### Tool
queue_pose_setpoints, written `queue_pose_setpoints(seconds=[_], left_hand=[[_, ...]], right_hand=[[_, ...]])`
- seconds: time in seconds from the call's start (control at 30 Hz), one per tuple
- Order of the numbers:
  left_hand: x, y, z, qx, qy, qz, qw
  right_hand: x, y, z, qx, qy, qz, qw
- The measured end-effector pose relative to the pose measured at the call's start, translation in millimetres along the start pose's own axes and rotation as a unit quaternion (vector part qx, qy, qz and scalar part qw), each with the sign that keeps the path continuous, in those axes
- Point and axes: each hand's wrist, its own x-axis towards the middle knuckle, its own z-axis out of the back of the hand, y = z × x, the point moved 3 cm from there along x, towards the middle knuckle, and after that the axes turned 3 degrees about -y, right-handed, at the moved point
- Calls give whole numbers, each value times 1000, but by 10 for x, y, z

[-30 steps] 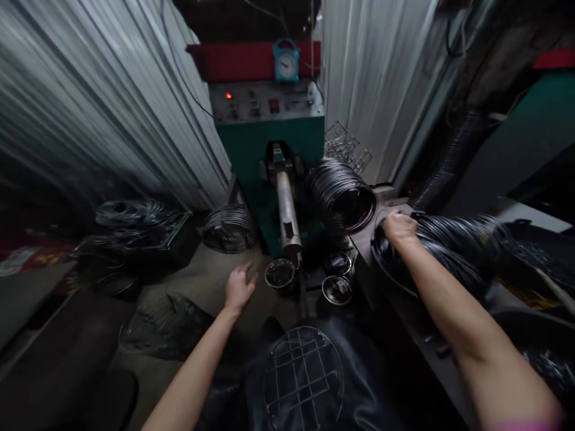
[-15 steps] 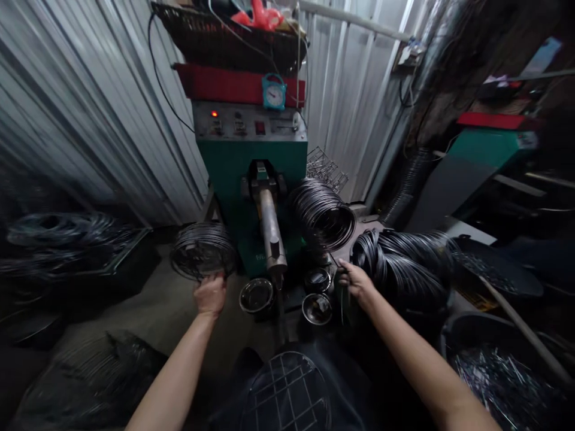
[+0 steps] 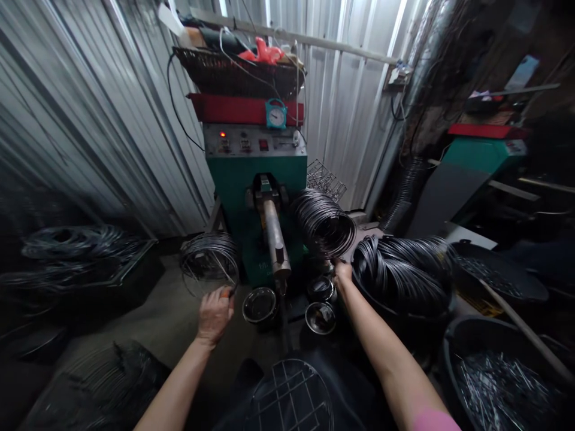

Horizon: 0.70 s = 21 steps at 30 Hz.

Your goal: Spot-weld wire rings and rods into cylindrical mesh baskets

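My left hand [image 3: 215, 317] is closed, pinching a thin wire ring at the lower edge of a stack of wire rings [image 3: 210, 248] left of the machine. That ring hangs slightly apart from the others. My right hand [image 3: 342, 275] has its fingers closed at the bottom edge of a larger stack of wire rings [image 3: 323, 221]; what they grip is hidden. Between the hands, a metal arm [image 3: 275, 233] juts from the green machine [image 3: 224, 179]. On my lap lies a round wire rack [image 3: 291, 398] with crossed bars.
Metal bowls [image 3: 259, 305] stand below the arm. A tub of dark wire coils [image 3: 404, 269] is to the right, with a bucket of short metal pieces [image 3: 498, 383] nearer me. Wire bundles fill a crate [image 3: 130, 263] at left. A teal clock [image 3: 275, 114] hangs on the machine.
My left hand has drawn a ring a little down and apart from its stack. My right hand has moved up and left to the right stack's lower edge. The view has tilted up slightly.
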Motion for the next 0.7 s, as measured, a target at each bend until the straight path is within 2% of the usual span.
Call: queue_pose_setpoints(seconds=[0.07,0.17,0.3,0.4,0.57,0.63,0.7], left_hand=[[11,-15,73,-33,-11,25,999],[85,-20,210,-81,-1,101,992],[237,4,437,-133,23,218,967],[343,42,632,-152,8,259,954],[545,186,1062,-195,-93,282,935],[623,338,1289,-207,-156,329,908],[646,543,1509,-231,-224,403,857]], right_hand=[[-27,3,66,1,-58,-32,998],[-97,42,128,-8,-92,-57,994],[-218,124,186,-17,-93,-75,993],[-292,212,218,-15,-79,-67,995],[-385,366,289,19,-75,1,997],[-435,426,344,35,-69,40,996],[-505,516,423,49,-51,89,994]])
